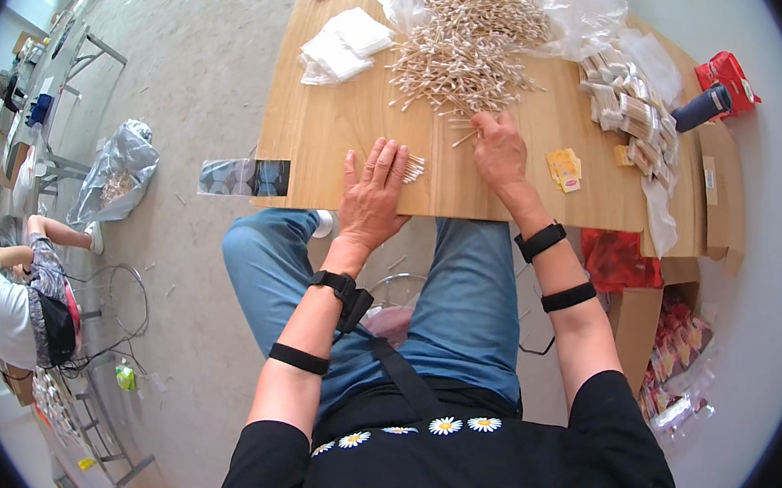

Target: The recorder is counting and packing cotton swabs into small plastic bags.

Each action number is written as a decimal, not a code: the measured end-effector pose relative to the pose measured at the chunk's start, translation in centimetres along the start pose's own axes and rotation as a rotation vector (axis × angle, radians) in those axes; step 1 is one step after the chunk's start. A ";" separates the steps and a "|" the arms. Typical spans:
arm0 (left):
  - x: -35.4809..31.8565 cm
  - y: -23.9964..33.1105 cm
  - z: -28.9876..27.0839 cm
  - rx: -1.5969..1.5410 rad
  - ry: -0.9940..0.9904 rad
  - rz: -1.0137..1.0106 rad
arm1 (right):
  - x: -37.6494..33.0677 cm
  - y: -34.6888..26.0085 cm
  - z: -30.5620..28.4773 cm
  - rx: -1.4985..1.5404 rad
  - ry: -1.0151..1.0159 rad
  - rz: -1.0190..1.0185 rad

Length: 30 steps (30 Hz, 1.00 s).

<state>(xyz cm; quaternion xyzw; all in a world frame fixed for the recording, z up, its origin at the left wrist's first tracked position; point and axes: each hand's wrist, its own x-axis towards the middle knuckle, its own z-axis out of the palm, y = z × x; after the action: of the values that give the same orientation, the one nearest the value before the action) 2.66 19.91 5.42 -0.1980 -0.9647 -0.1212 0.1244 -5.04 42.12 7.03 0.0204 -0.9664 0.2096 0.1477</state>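
Note:
A large heap of cotton swabs (pixel 472 40) is spread across the far middle of the wooden table (pixel 326 134). My left hand (pixel 373 191) lies flat near the front edge, fingers stretched out, partly covering a small row of cotton swabs (pixel 413 169) whose tips show beside the fingers. At the near edge of the heap, my right hand (pixel 500 156) is closed with fingertips pinched on a few loose cotton swabs (pixel 464 138). The fingers hide just how many it holds.
Clear plastic bags (pixel 335 46) lie at the far left. On the right are packed swab bundles (pixel 638 117), yellow cards (pixel 564 169), a dark bottle (pixel 702 108) and a red bag (pixel 729 81). A cardboard box (pixel 632 333) stands below. Another person (pixel 13 302) sits at left.

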 end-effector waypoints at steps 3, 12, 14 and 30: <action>0.2 0.2 0.0 -0.008 0.001 0.011 | 0.3 0.1 1.6 0.021 -0.033 -0.033; 0.0 0.1 0.0 -0.013 0.000 0.008 | 2.0 -2.8 -0.1 0.091 -0.047 0.040; 0.0 0.0 -0.1 0.006 -0.006 0.001 | 2.1 -2.7 -0.5 0.100 -0.069 0.061; 0.1 0.0 0.1 -0.027 0.002 0.000 | 3.8 -2.2 0.5 -0.004 -0.006 -0.133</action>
<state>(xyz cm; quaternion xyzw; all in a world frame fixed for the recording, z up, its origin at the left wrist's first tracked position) 2.56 19.96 5.33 -0.1993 -0.9629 -0.1343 0.1227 -8.58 39.97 8.56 0.0850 -0.9636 0.1974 0.1586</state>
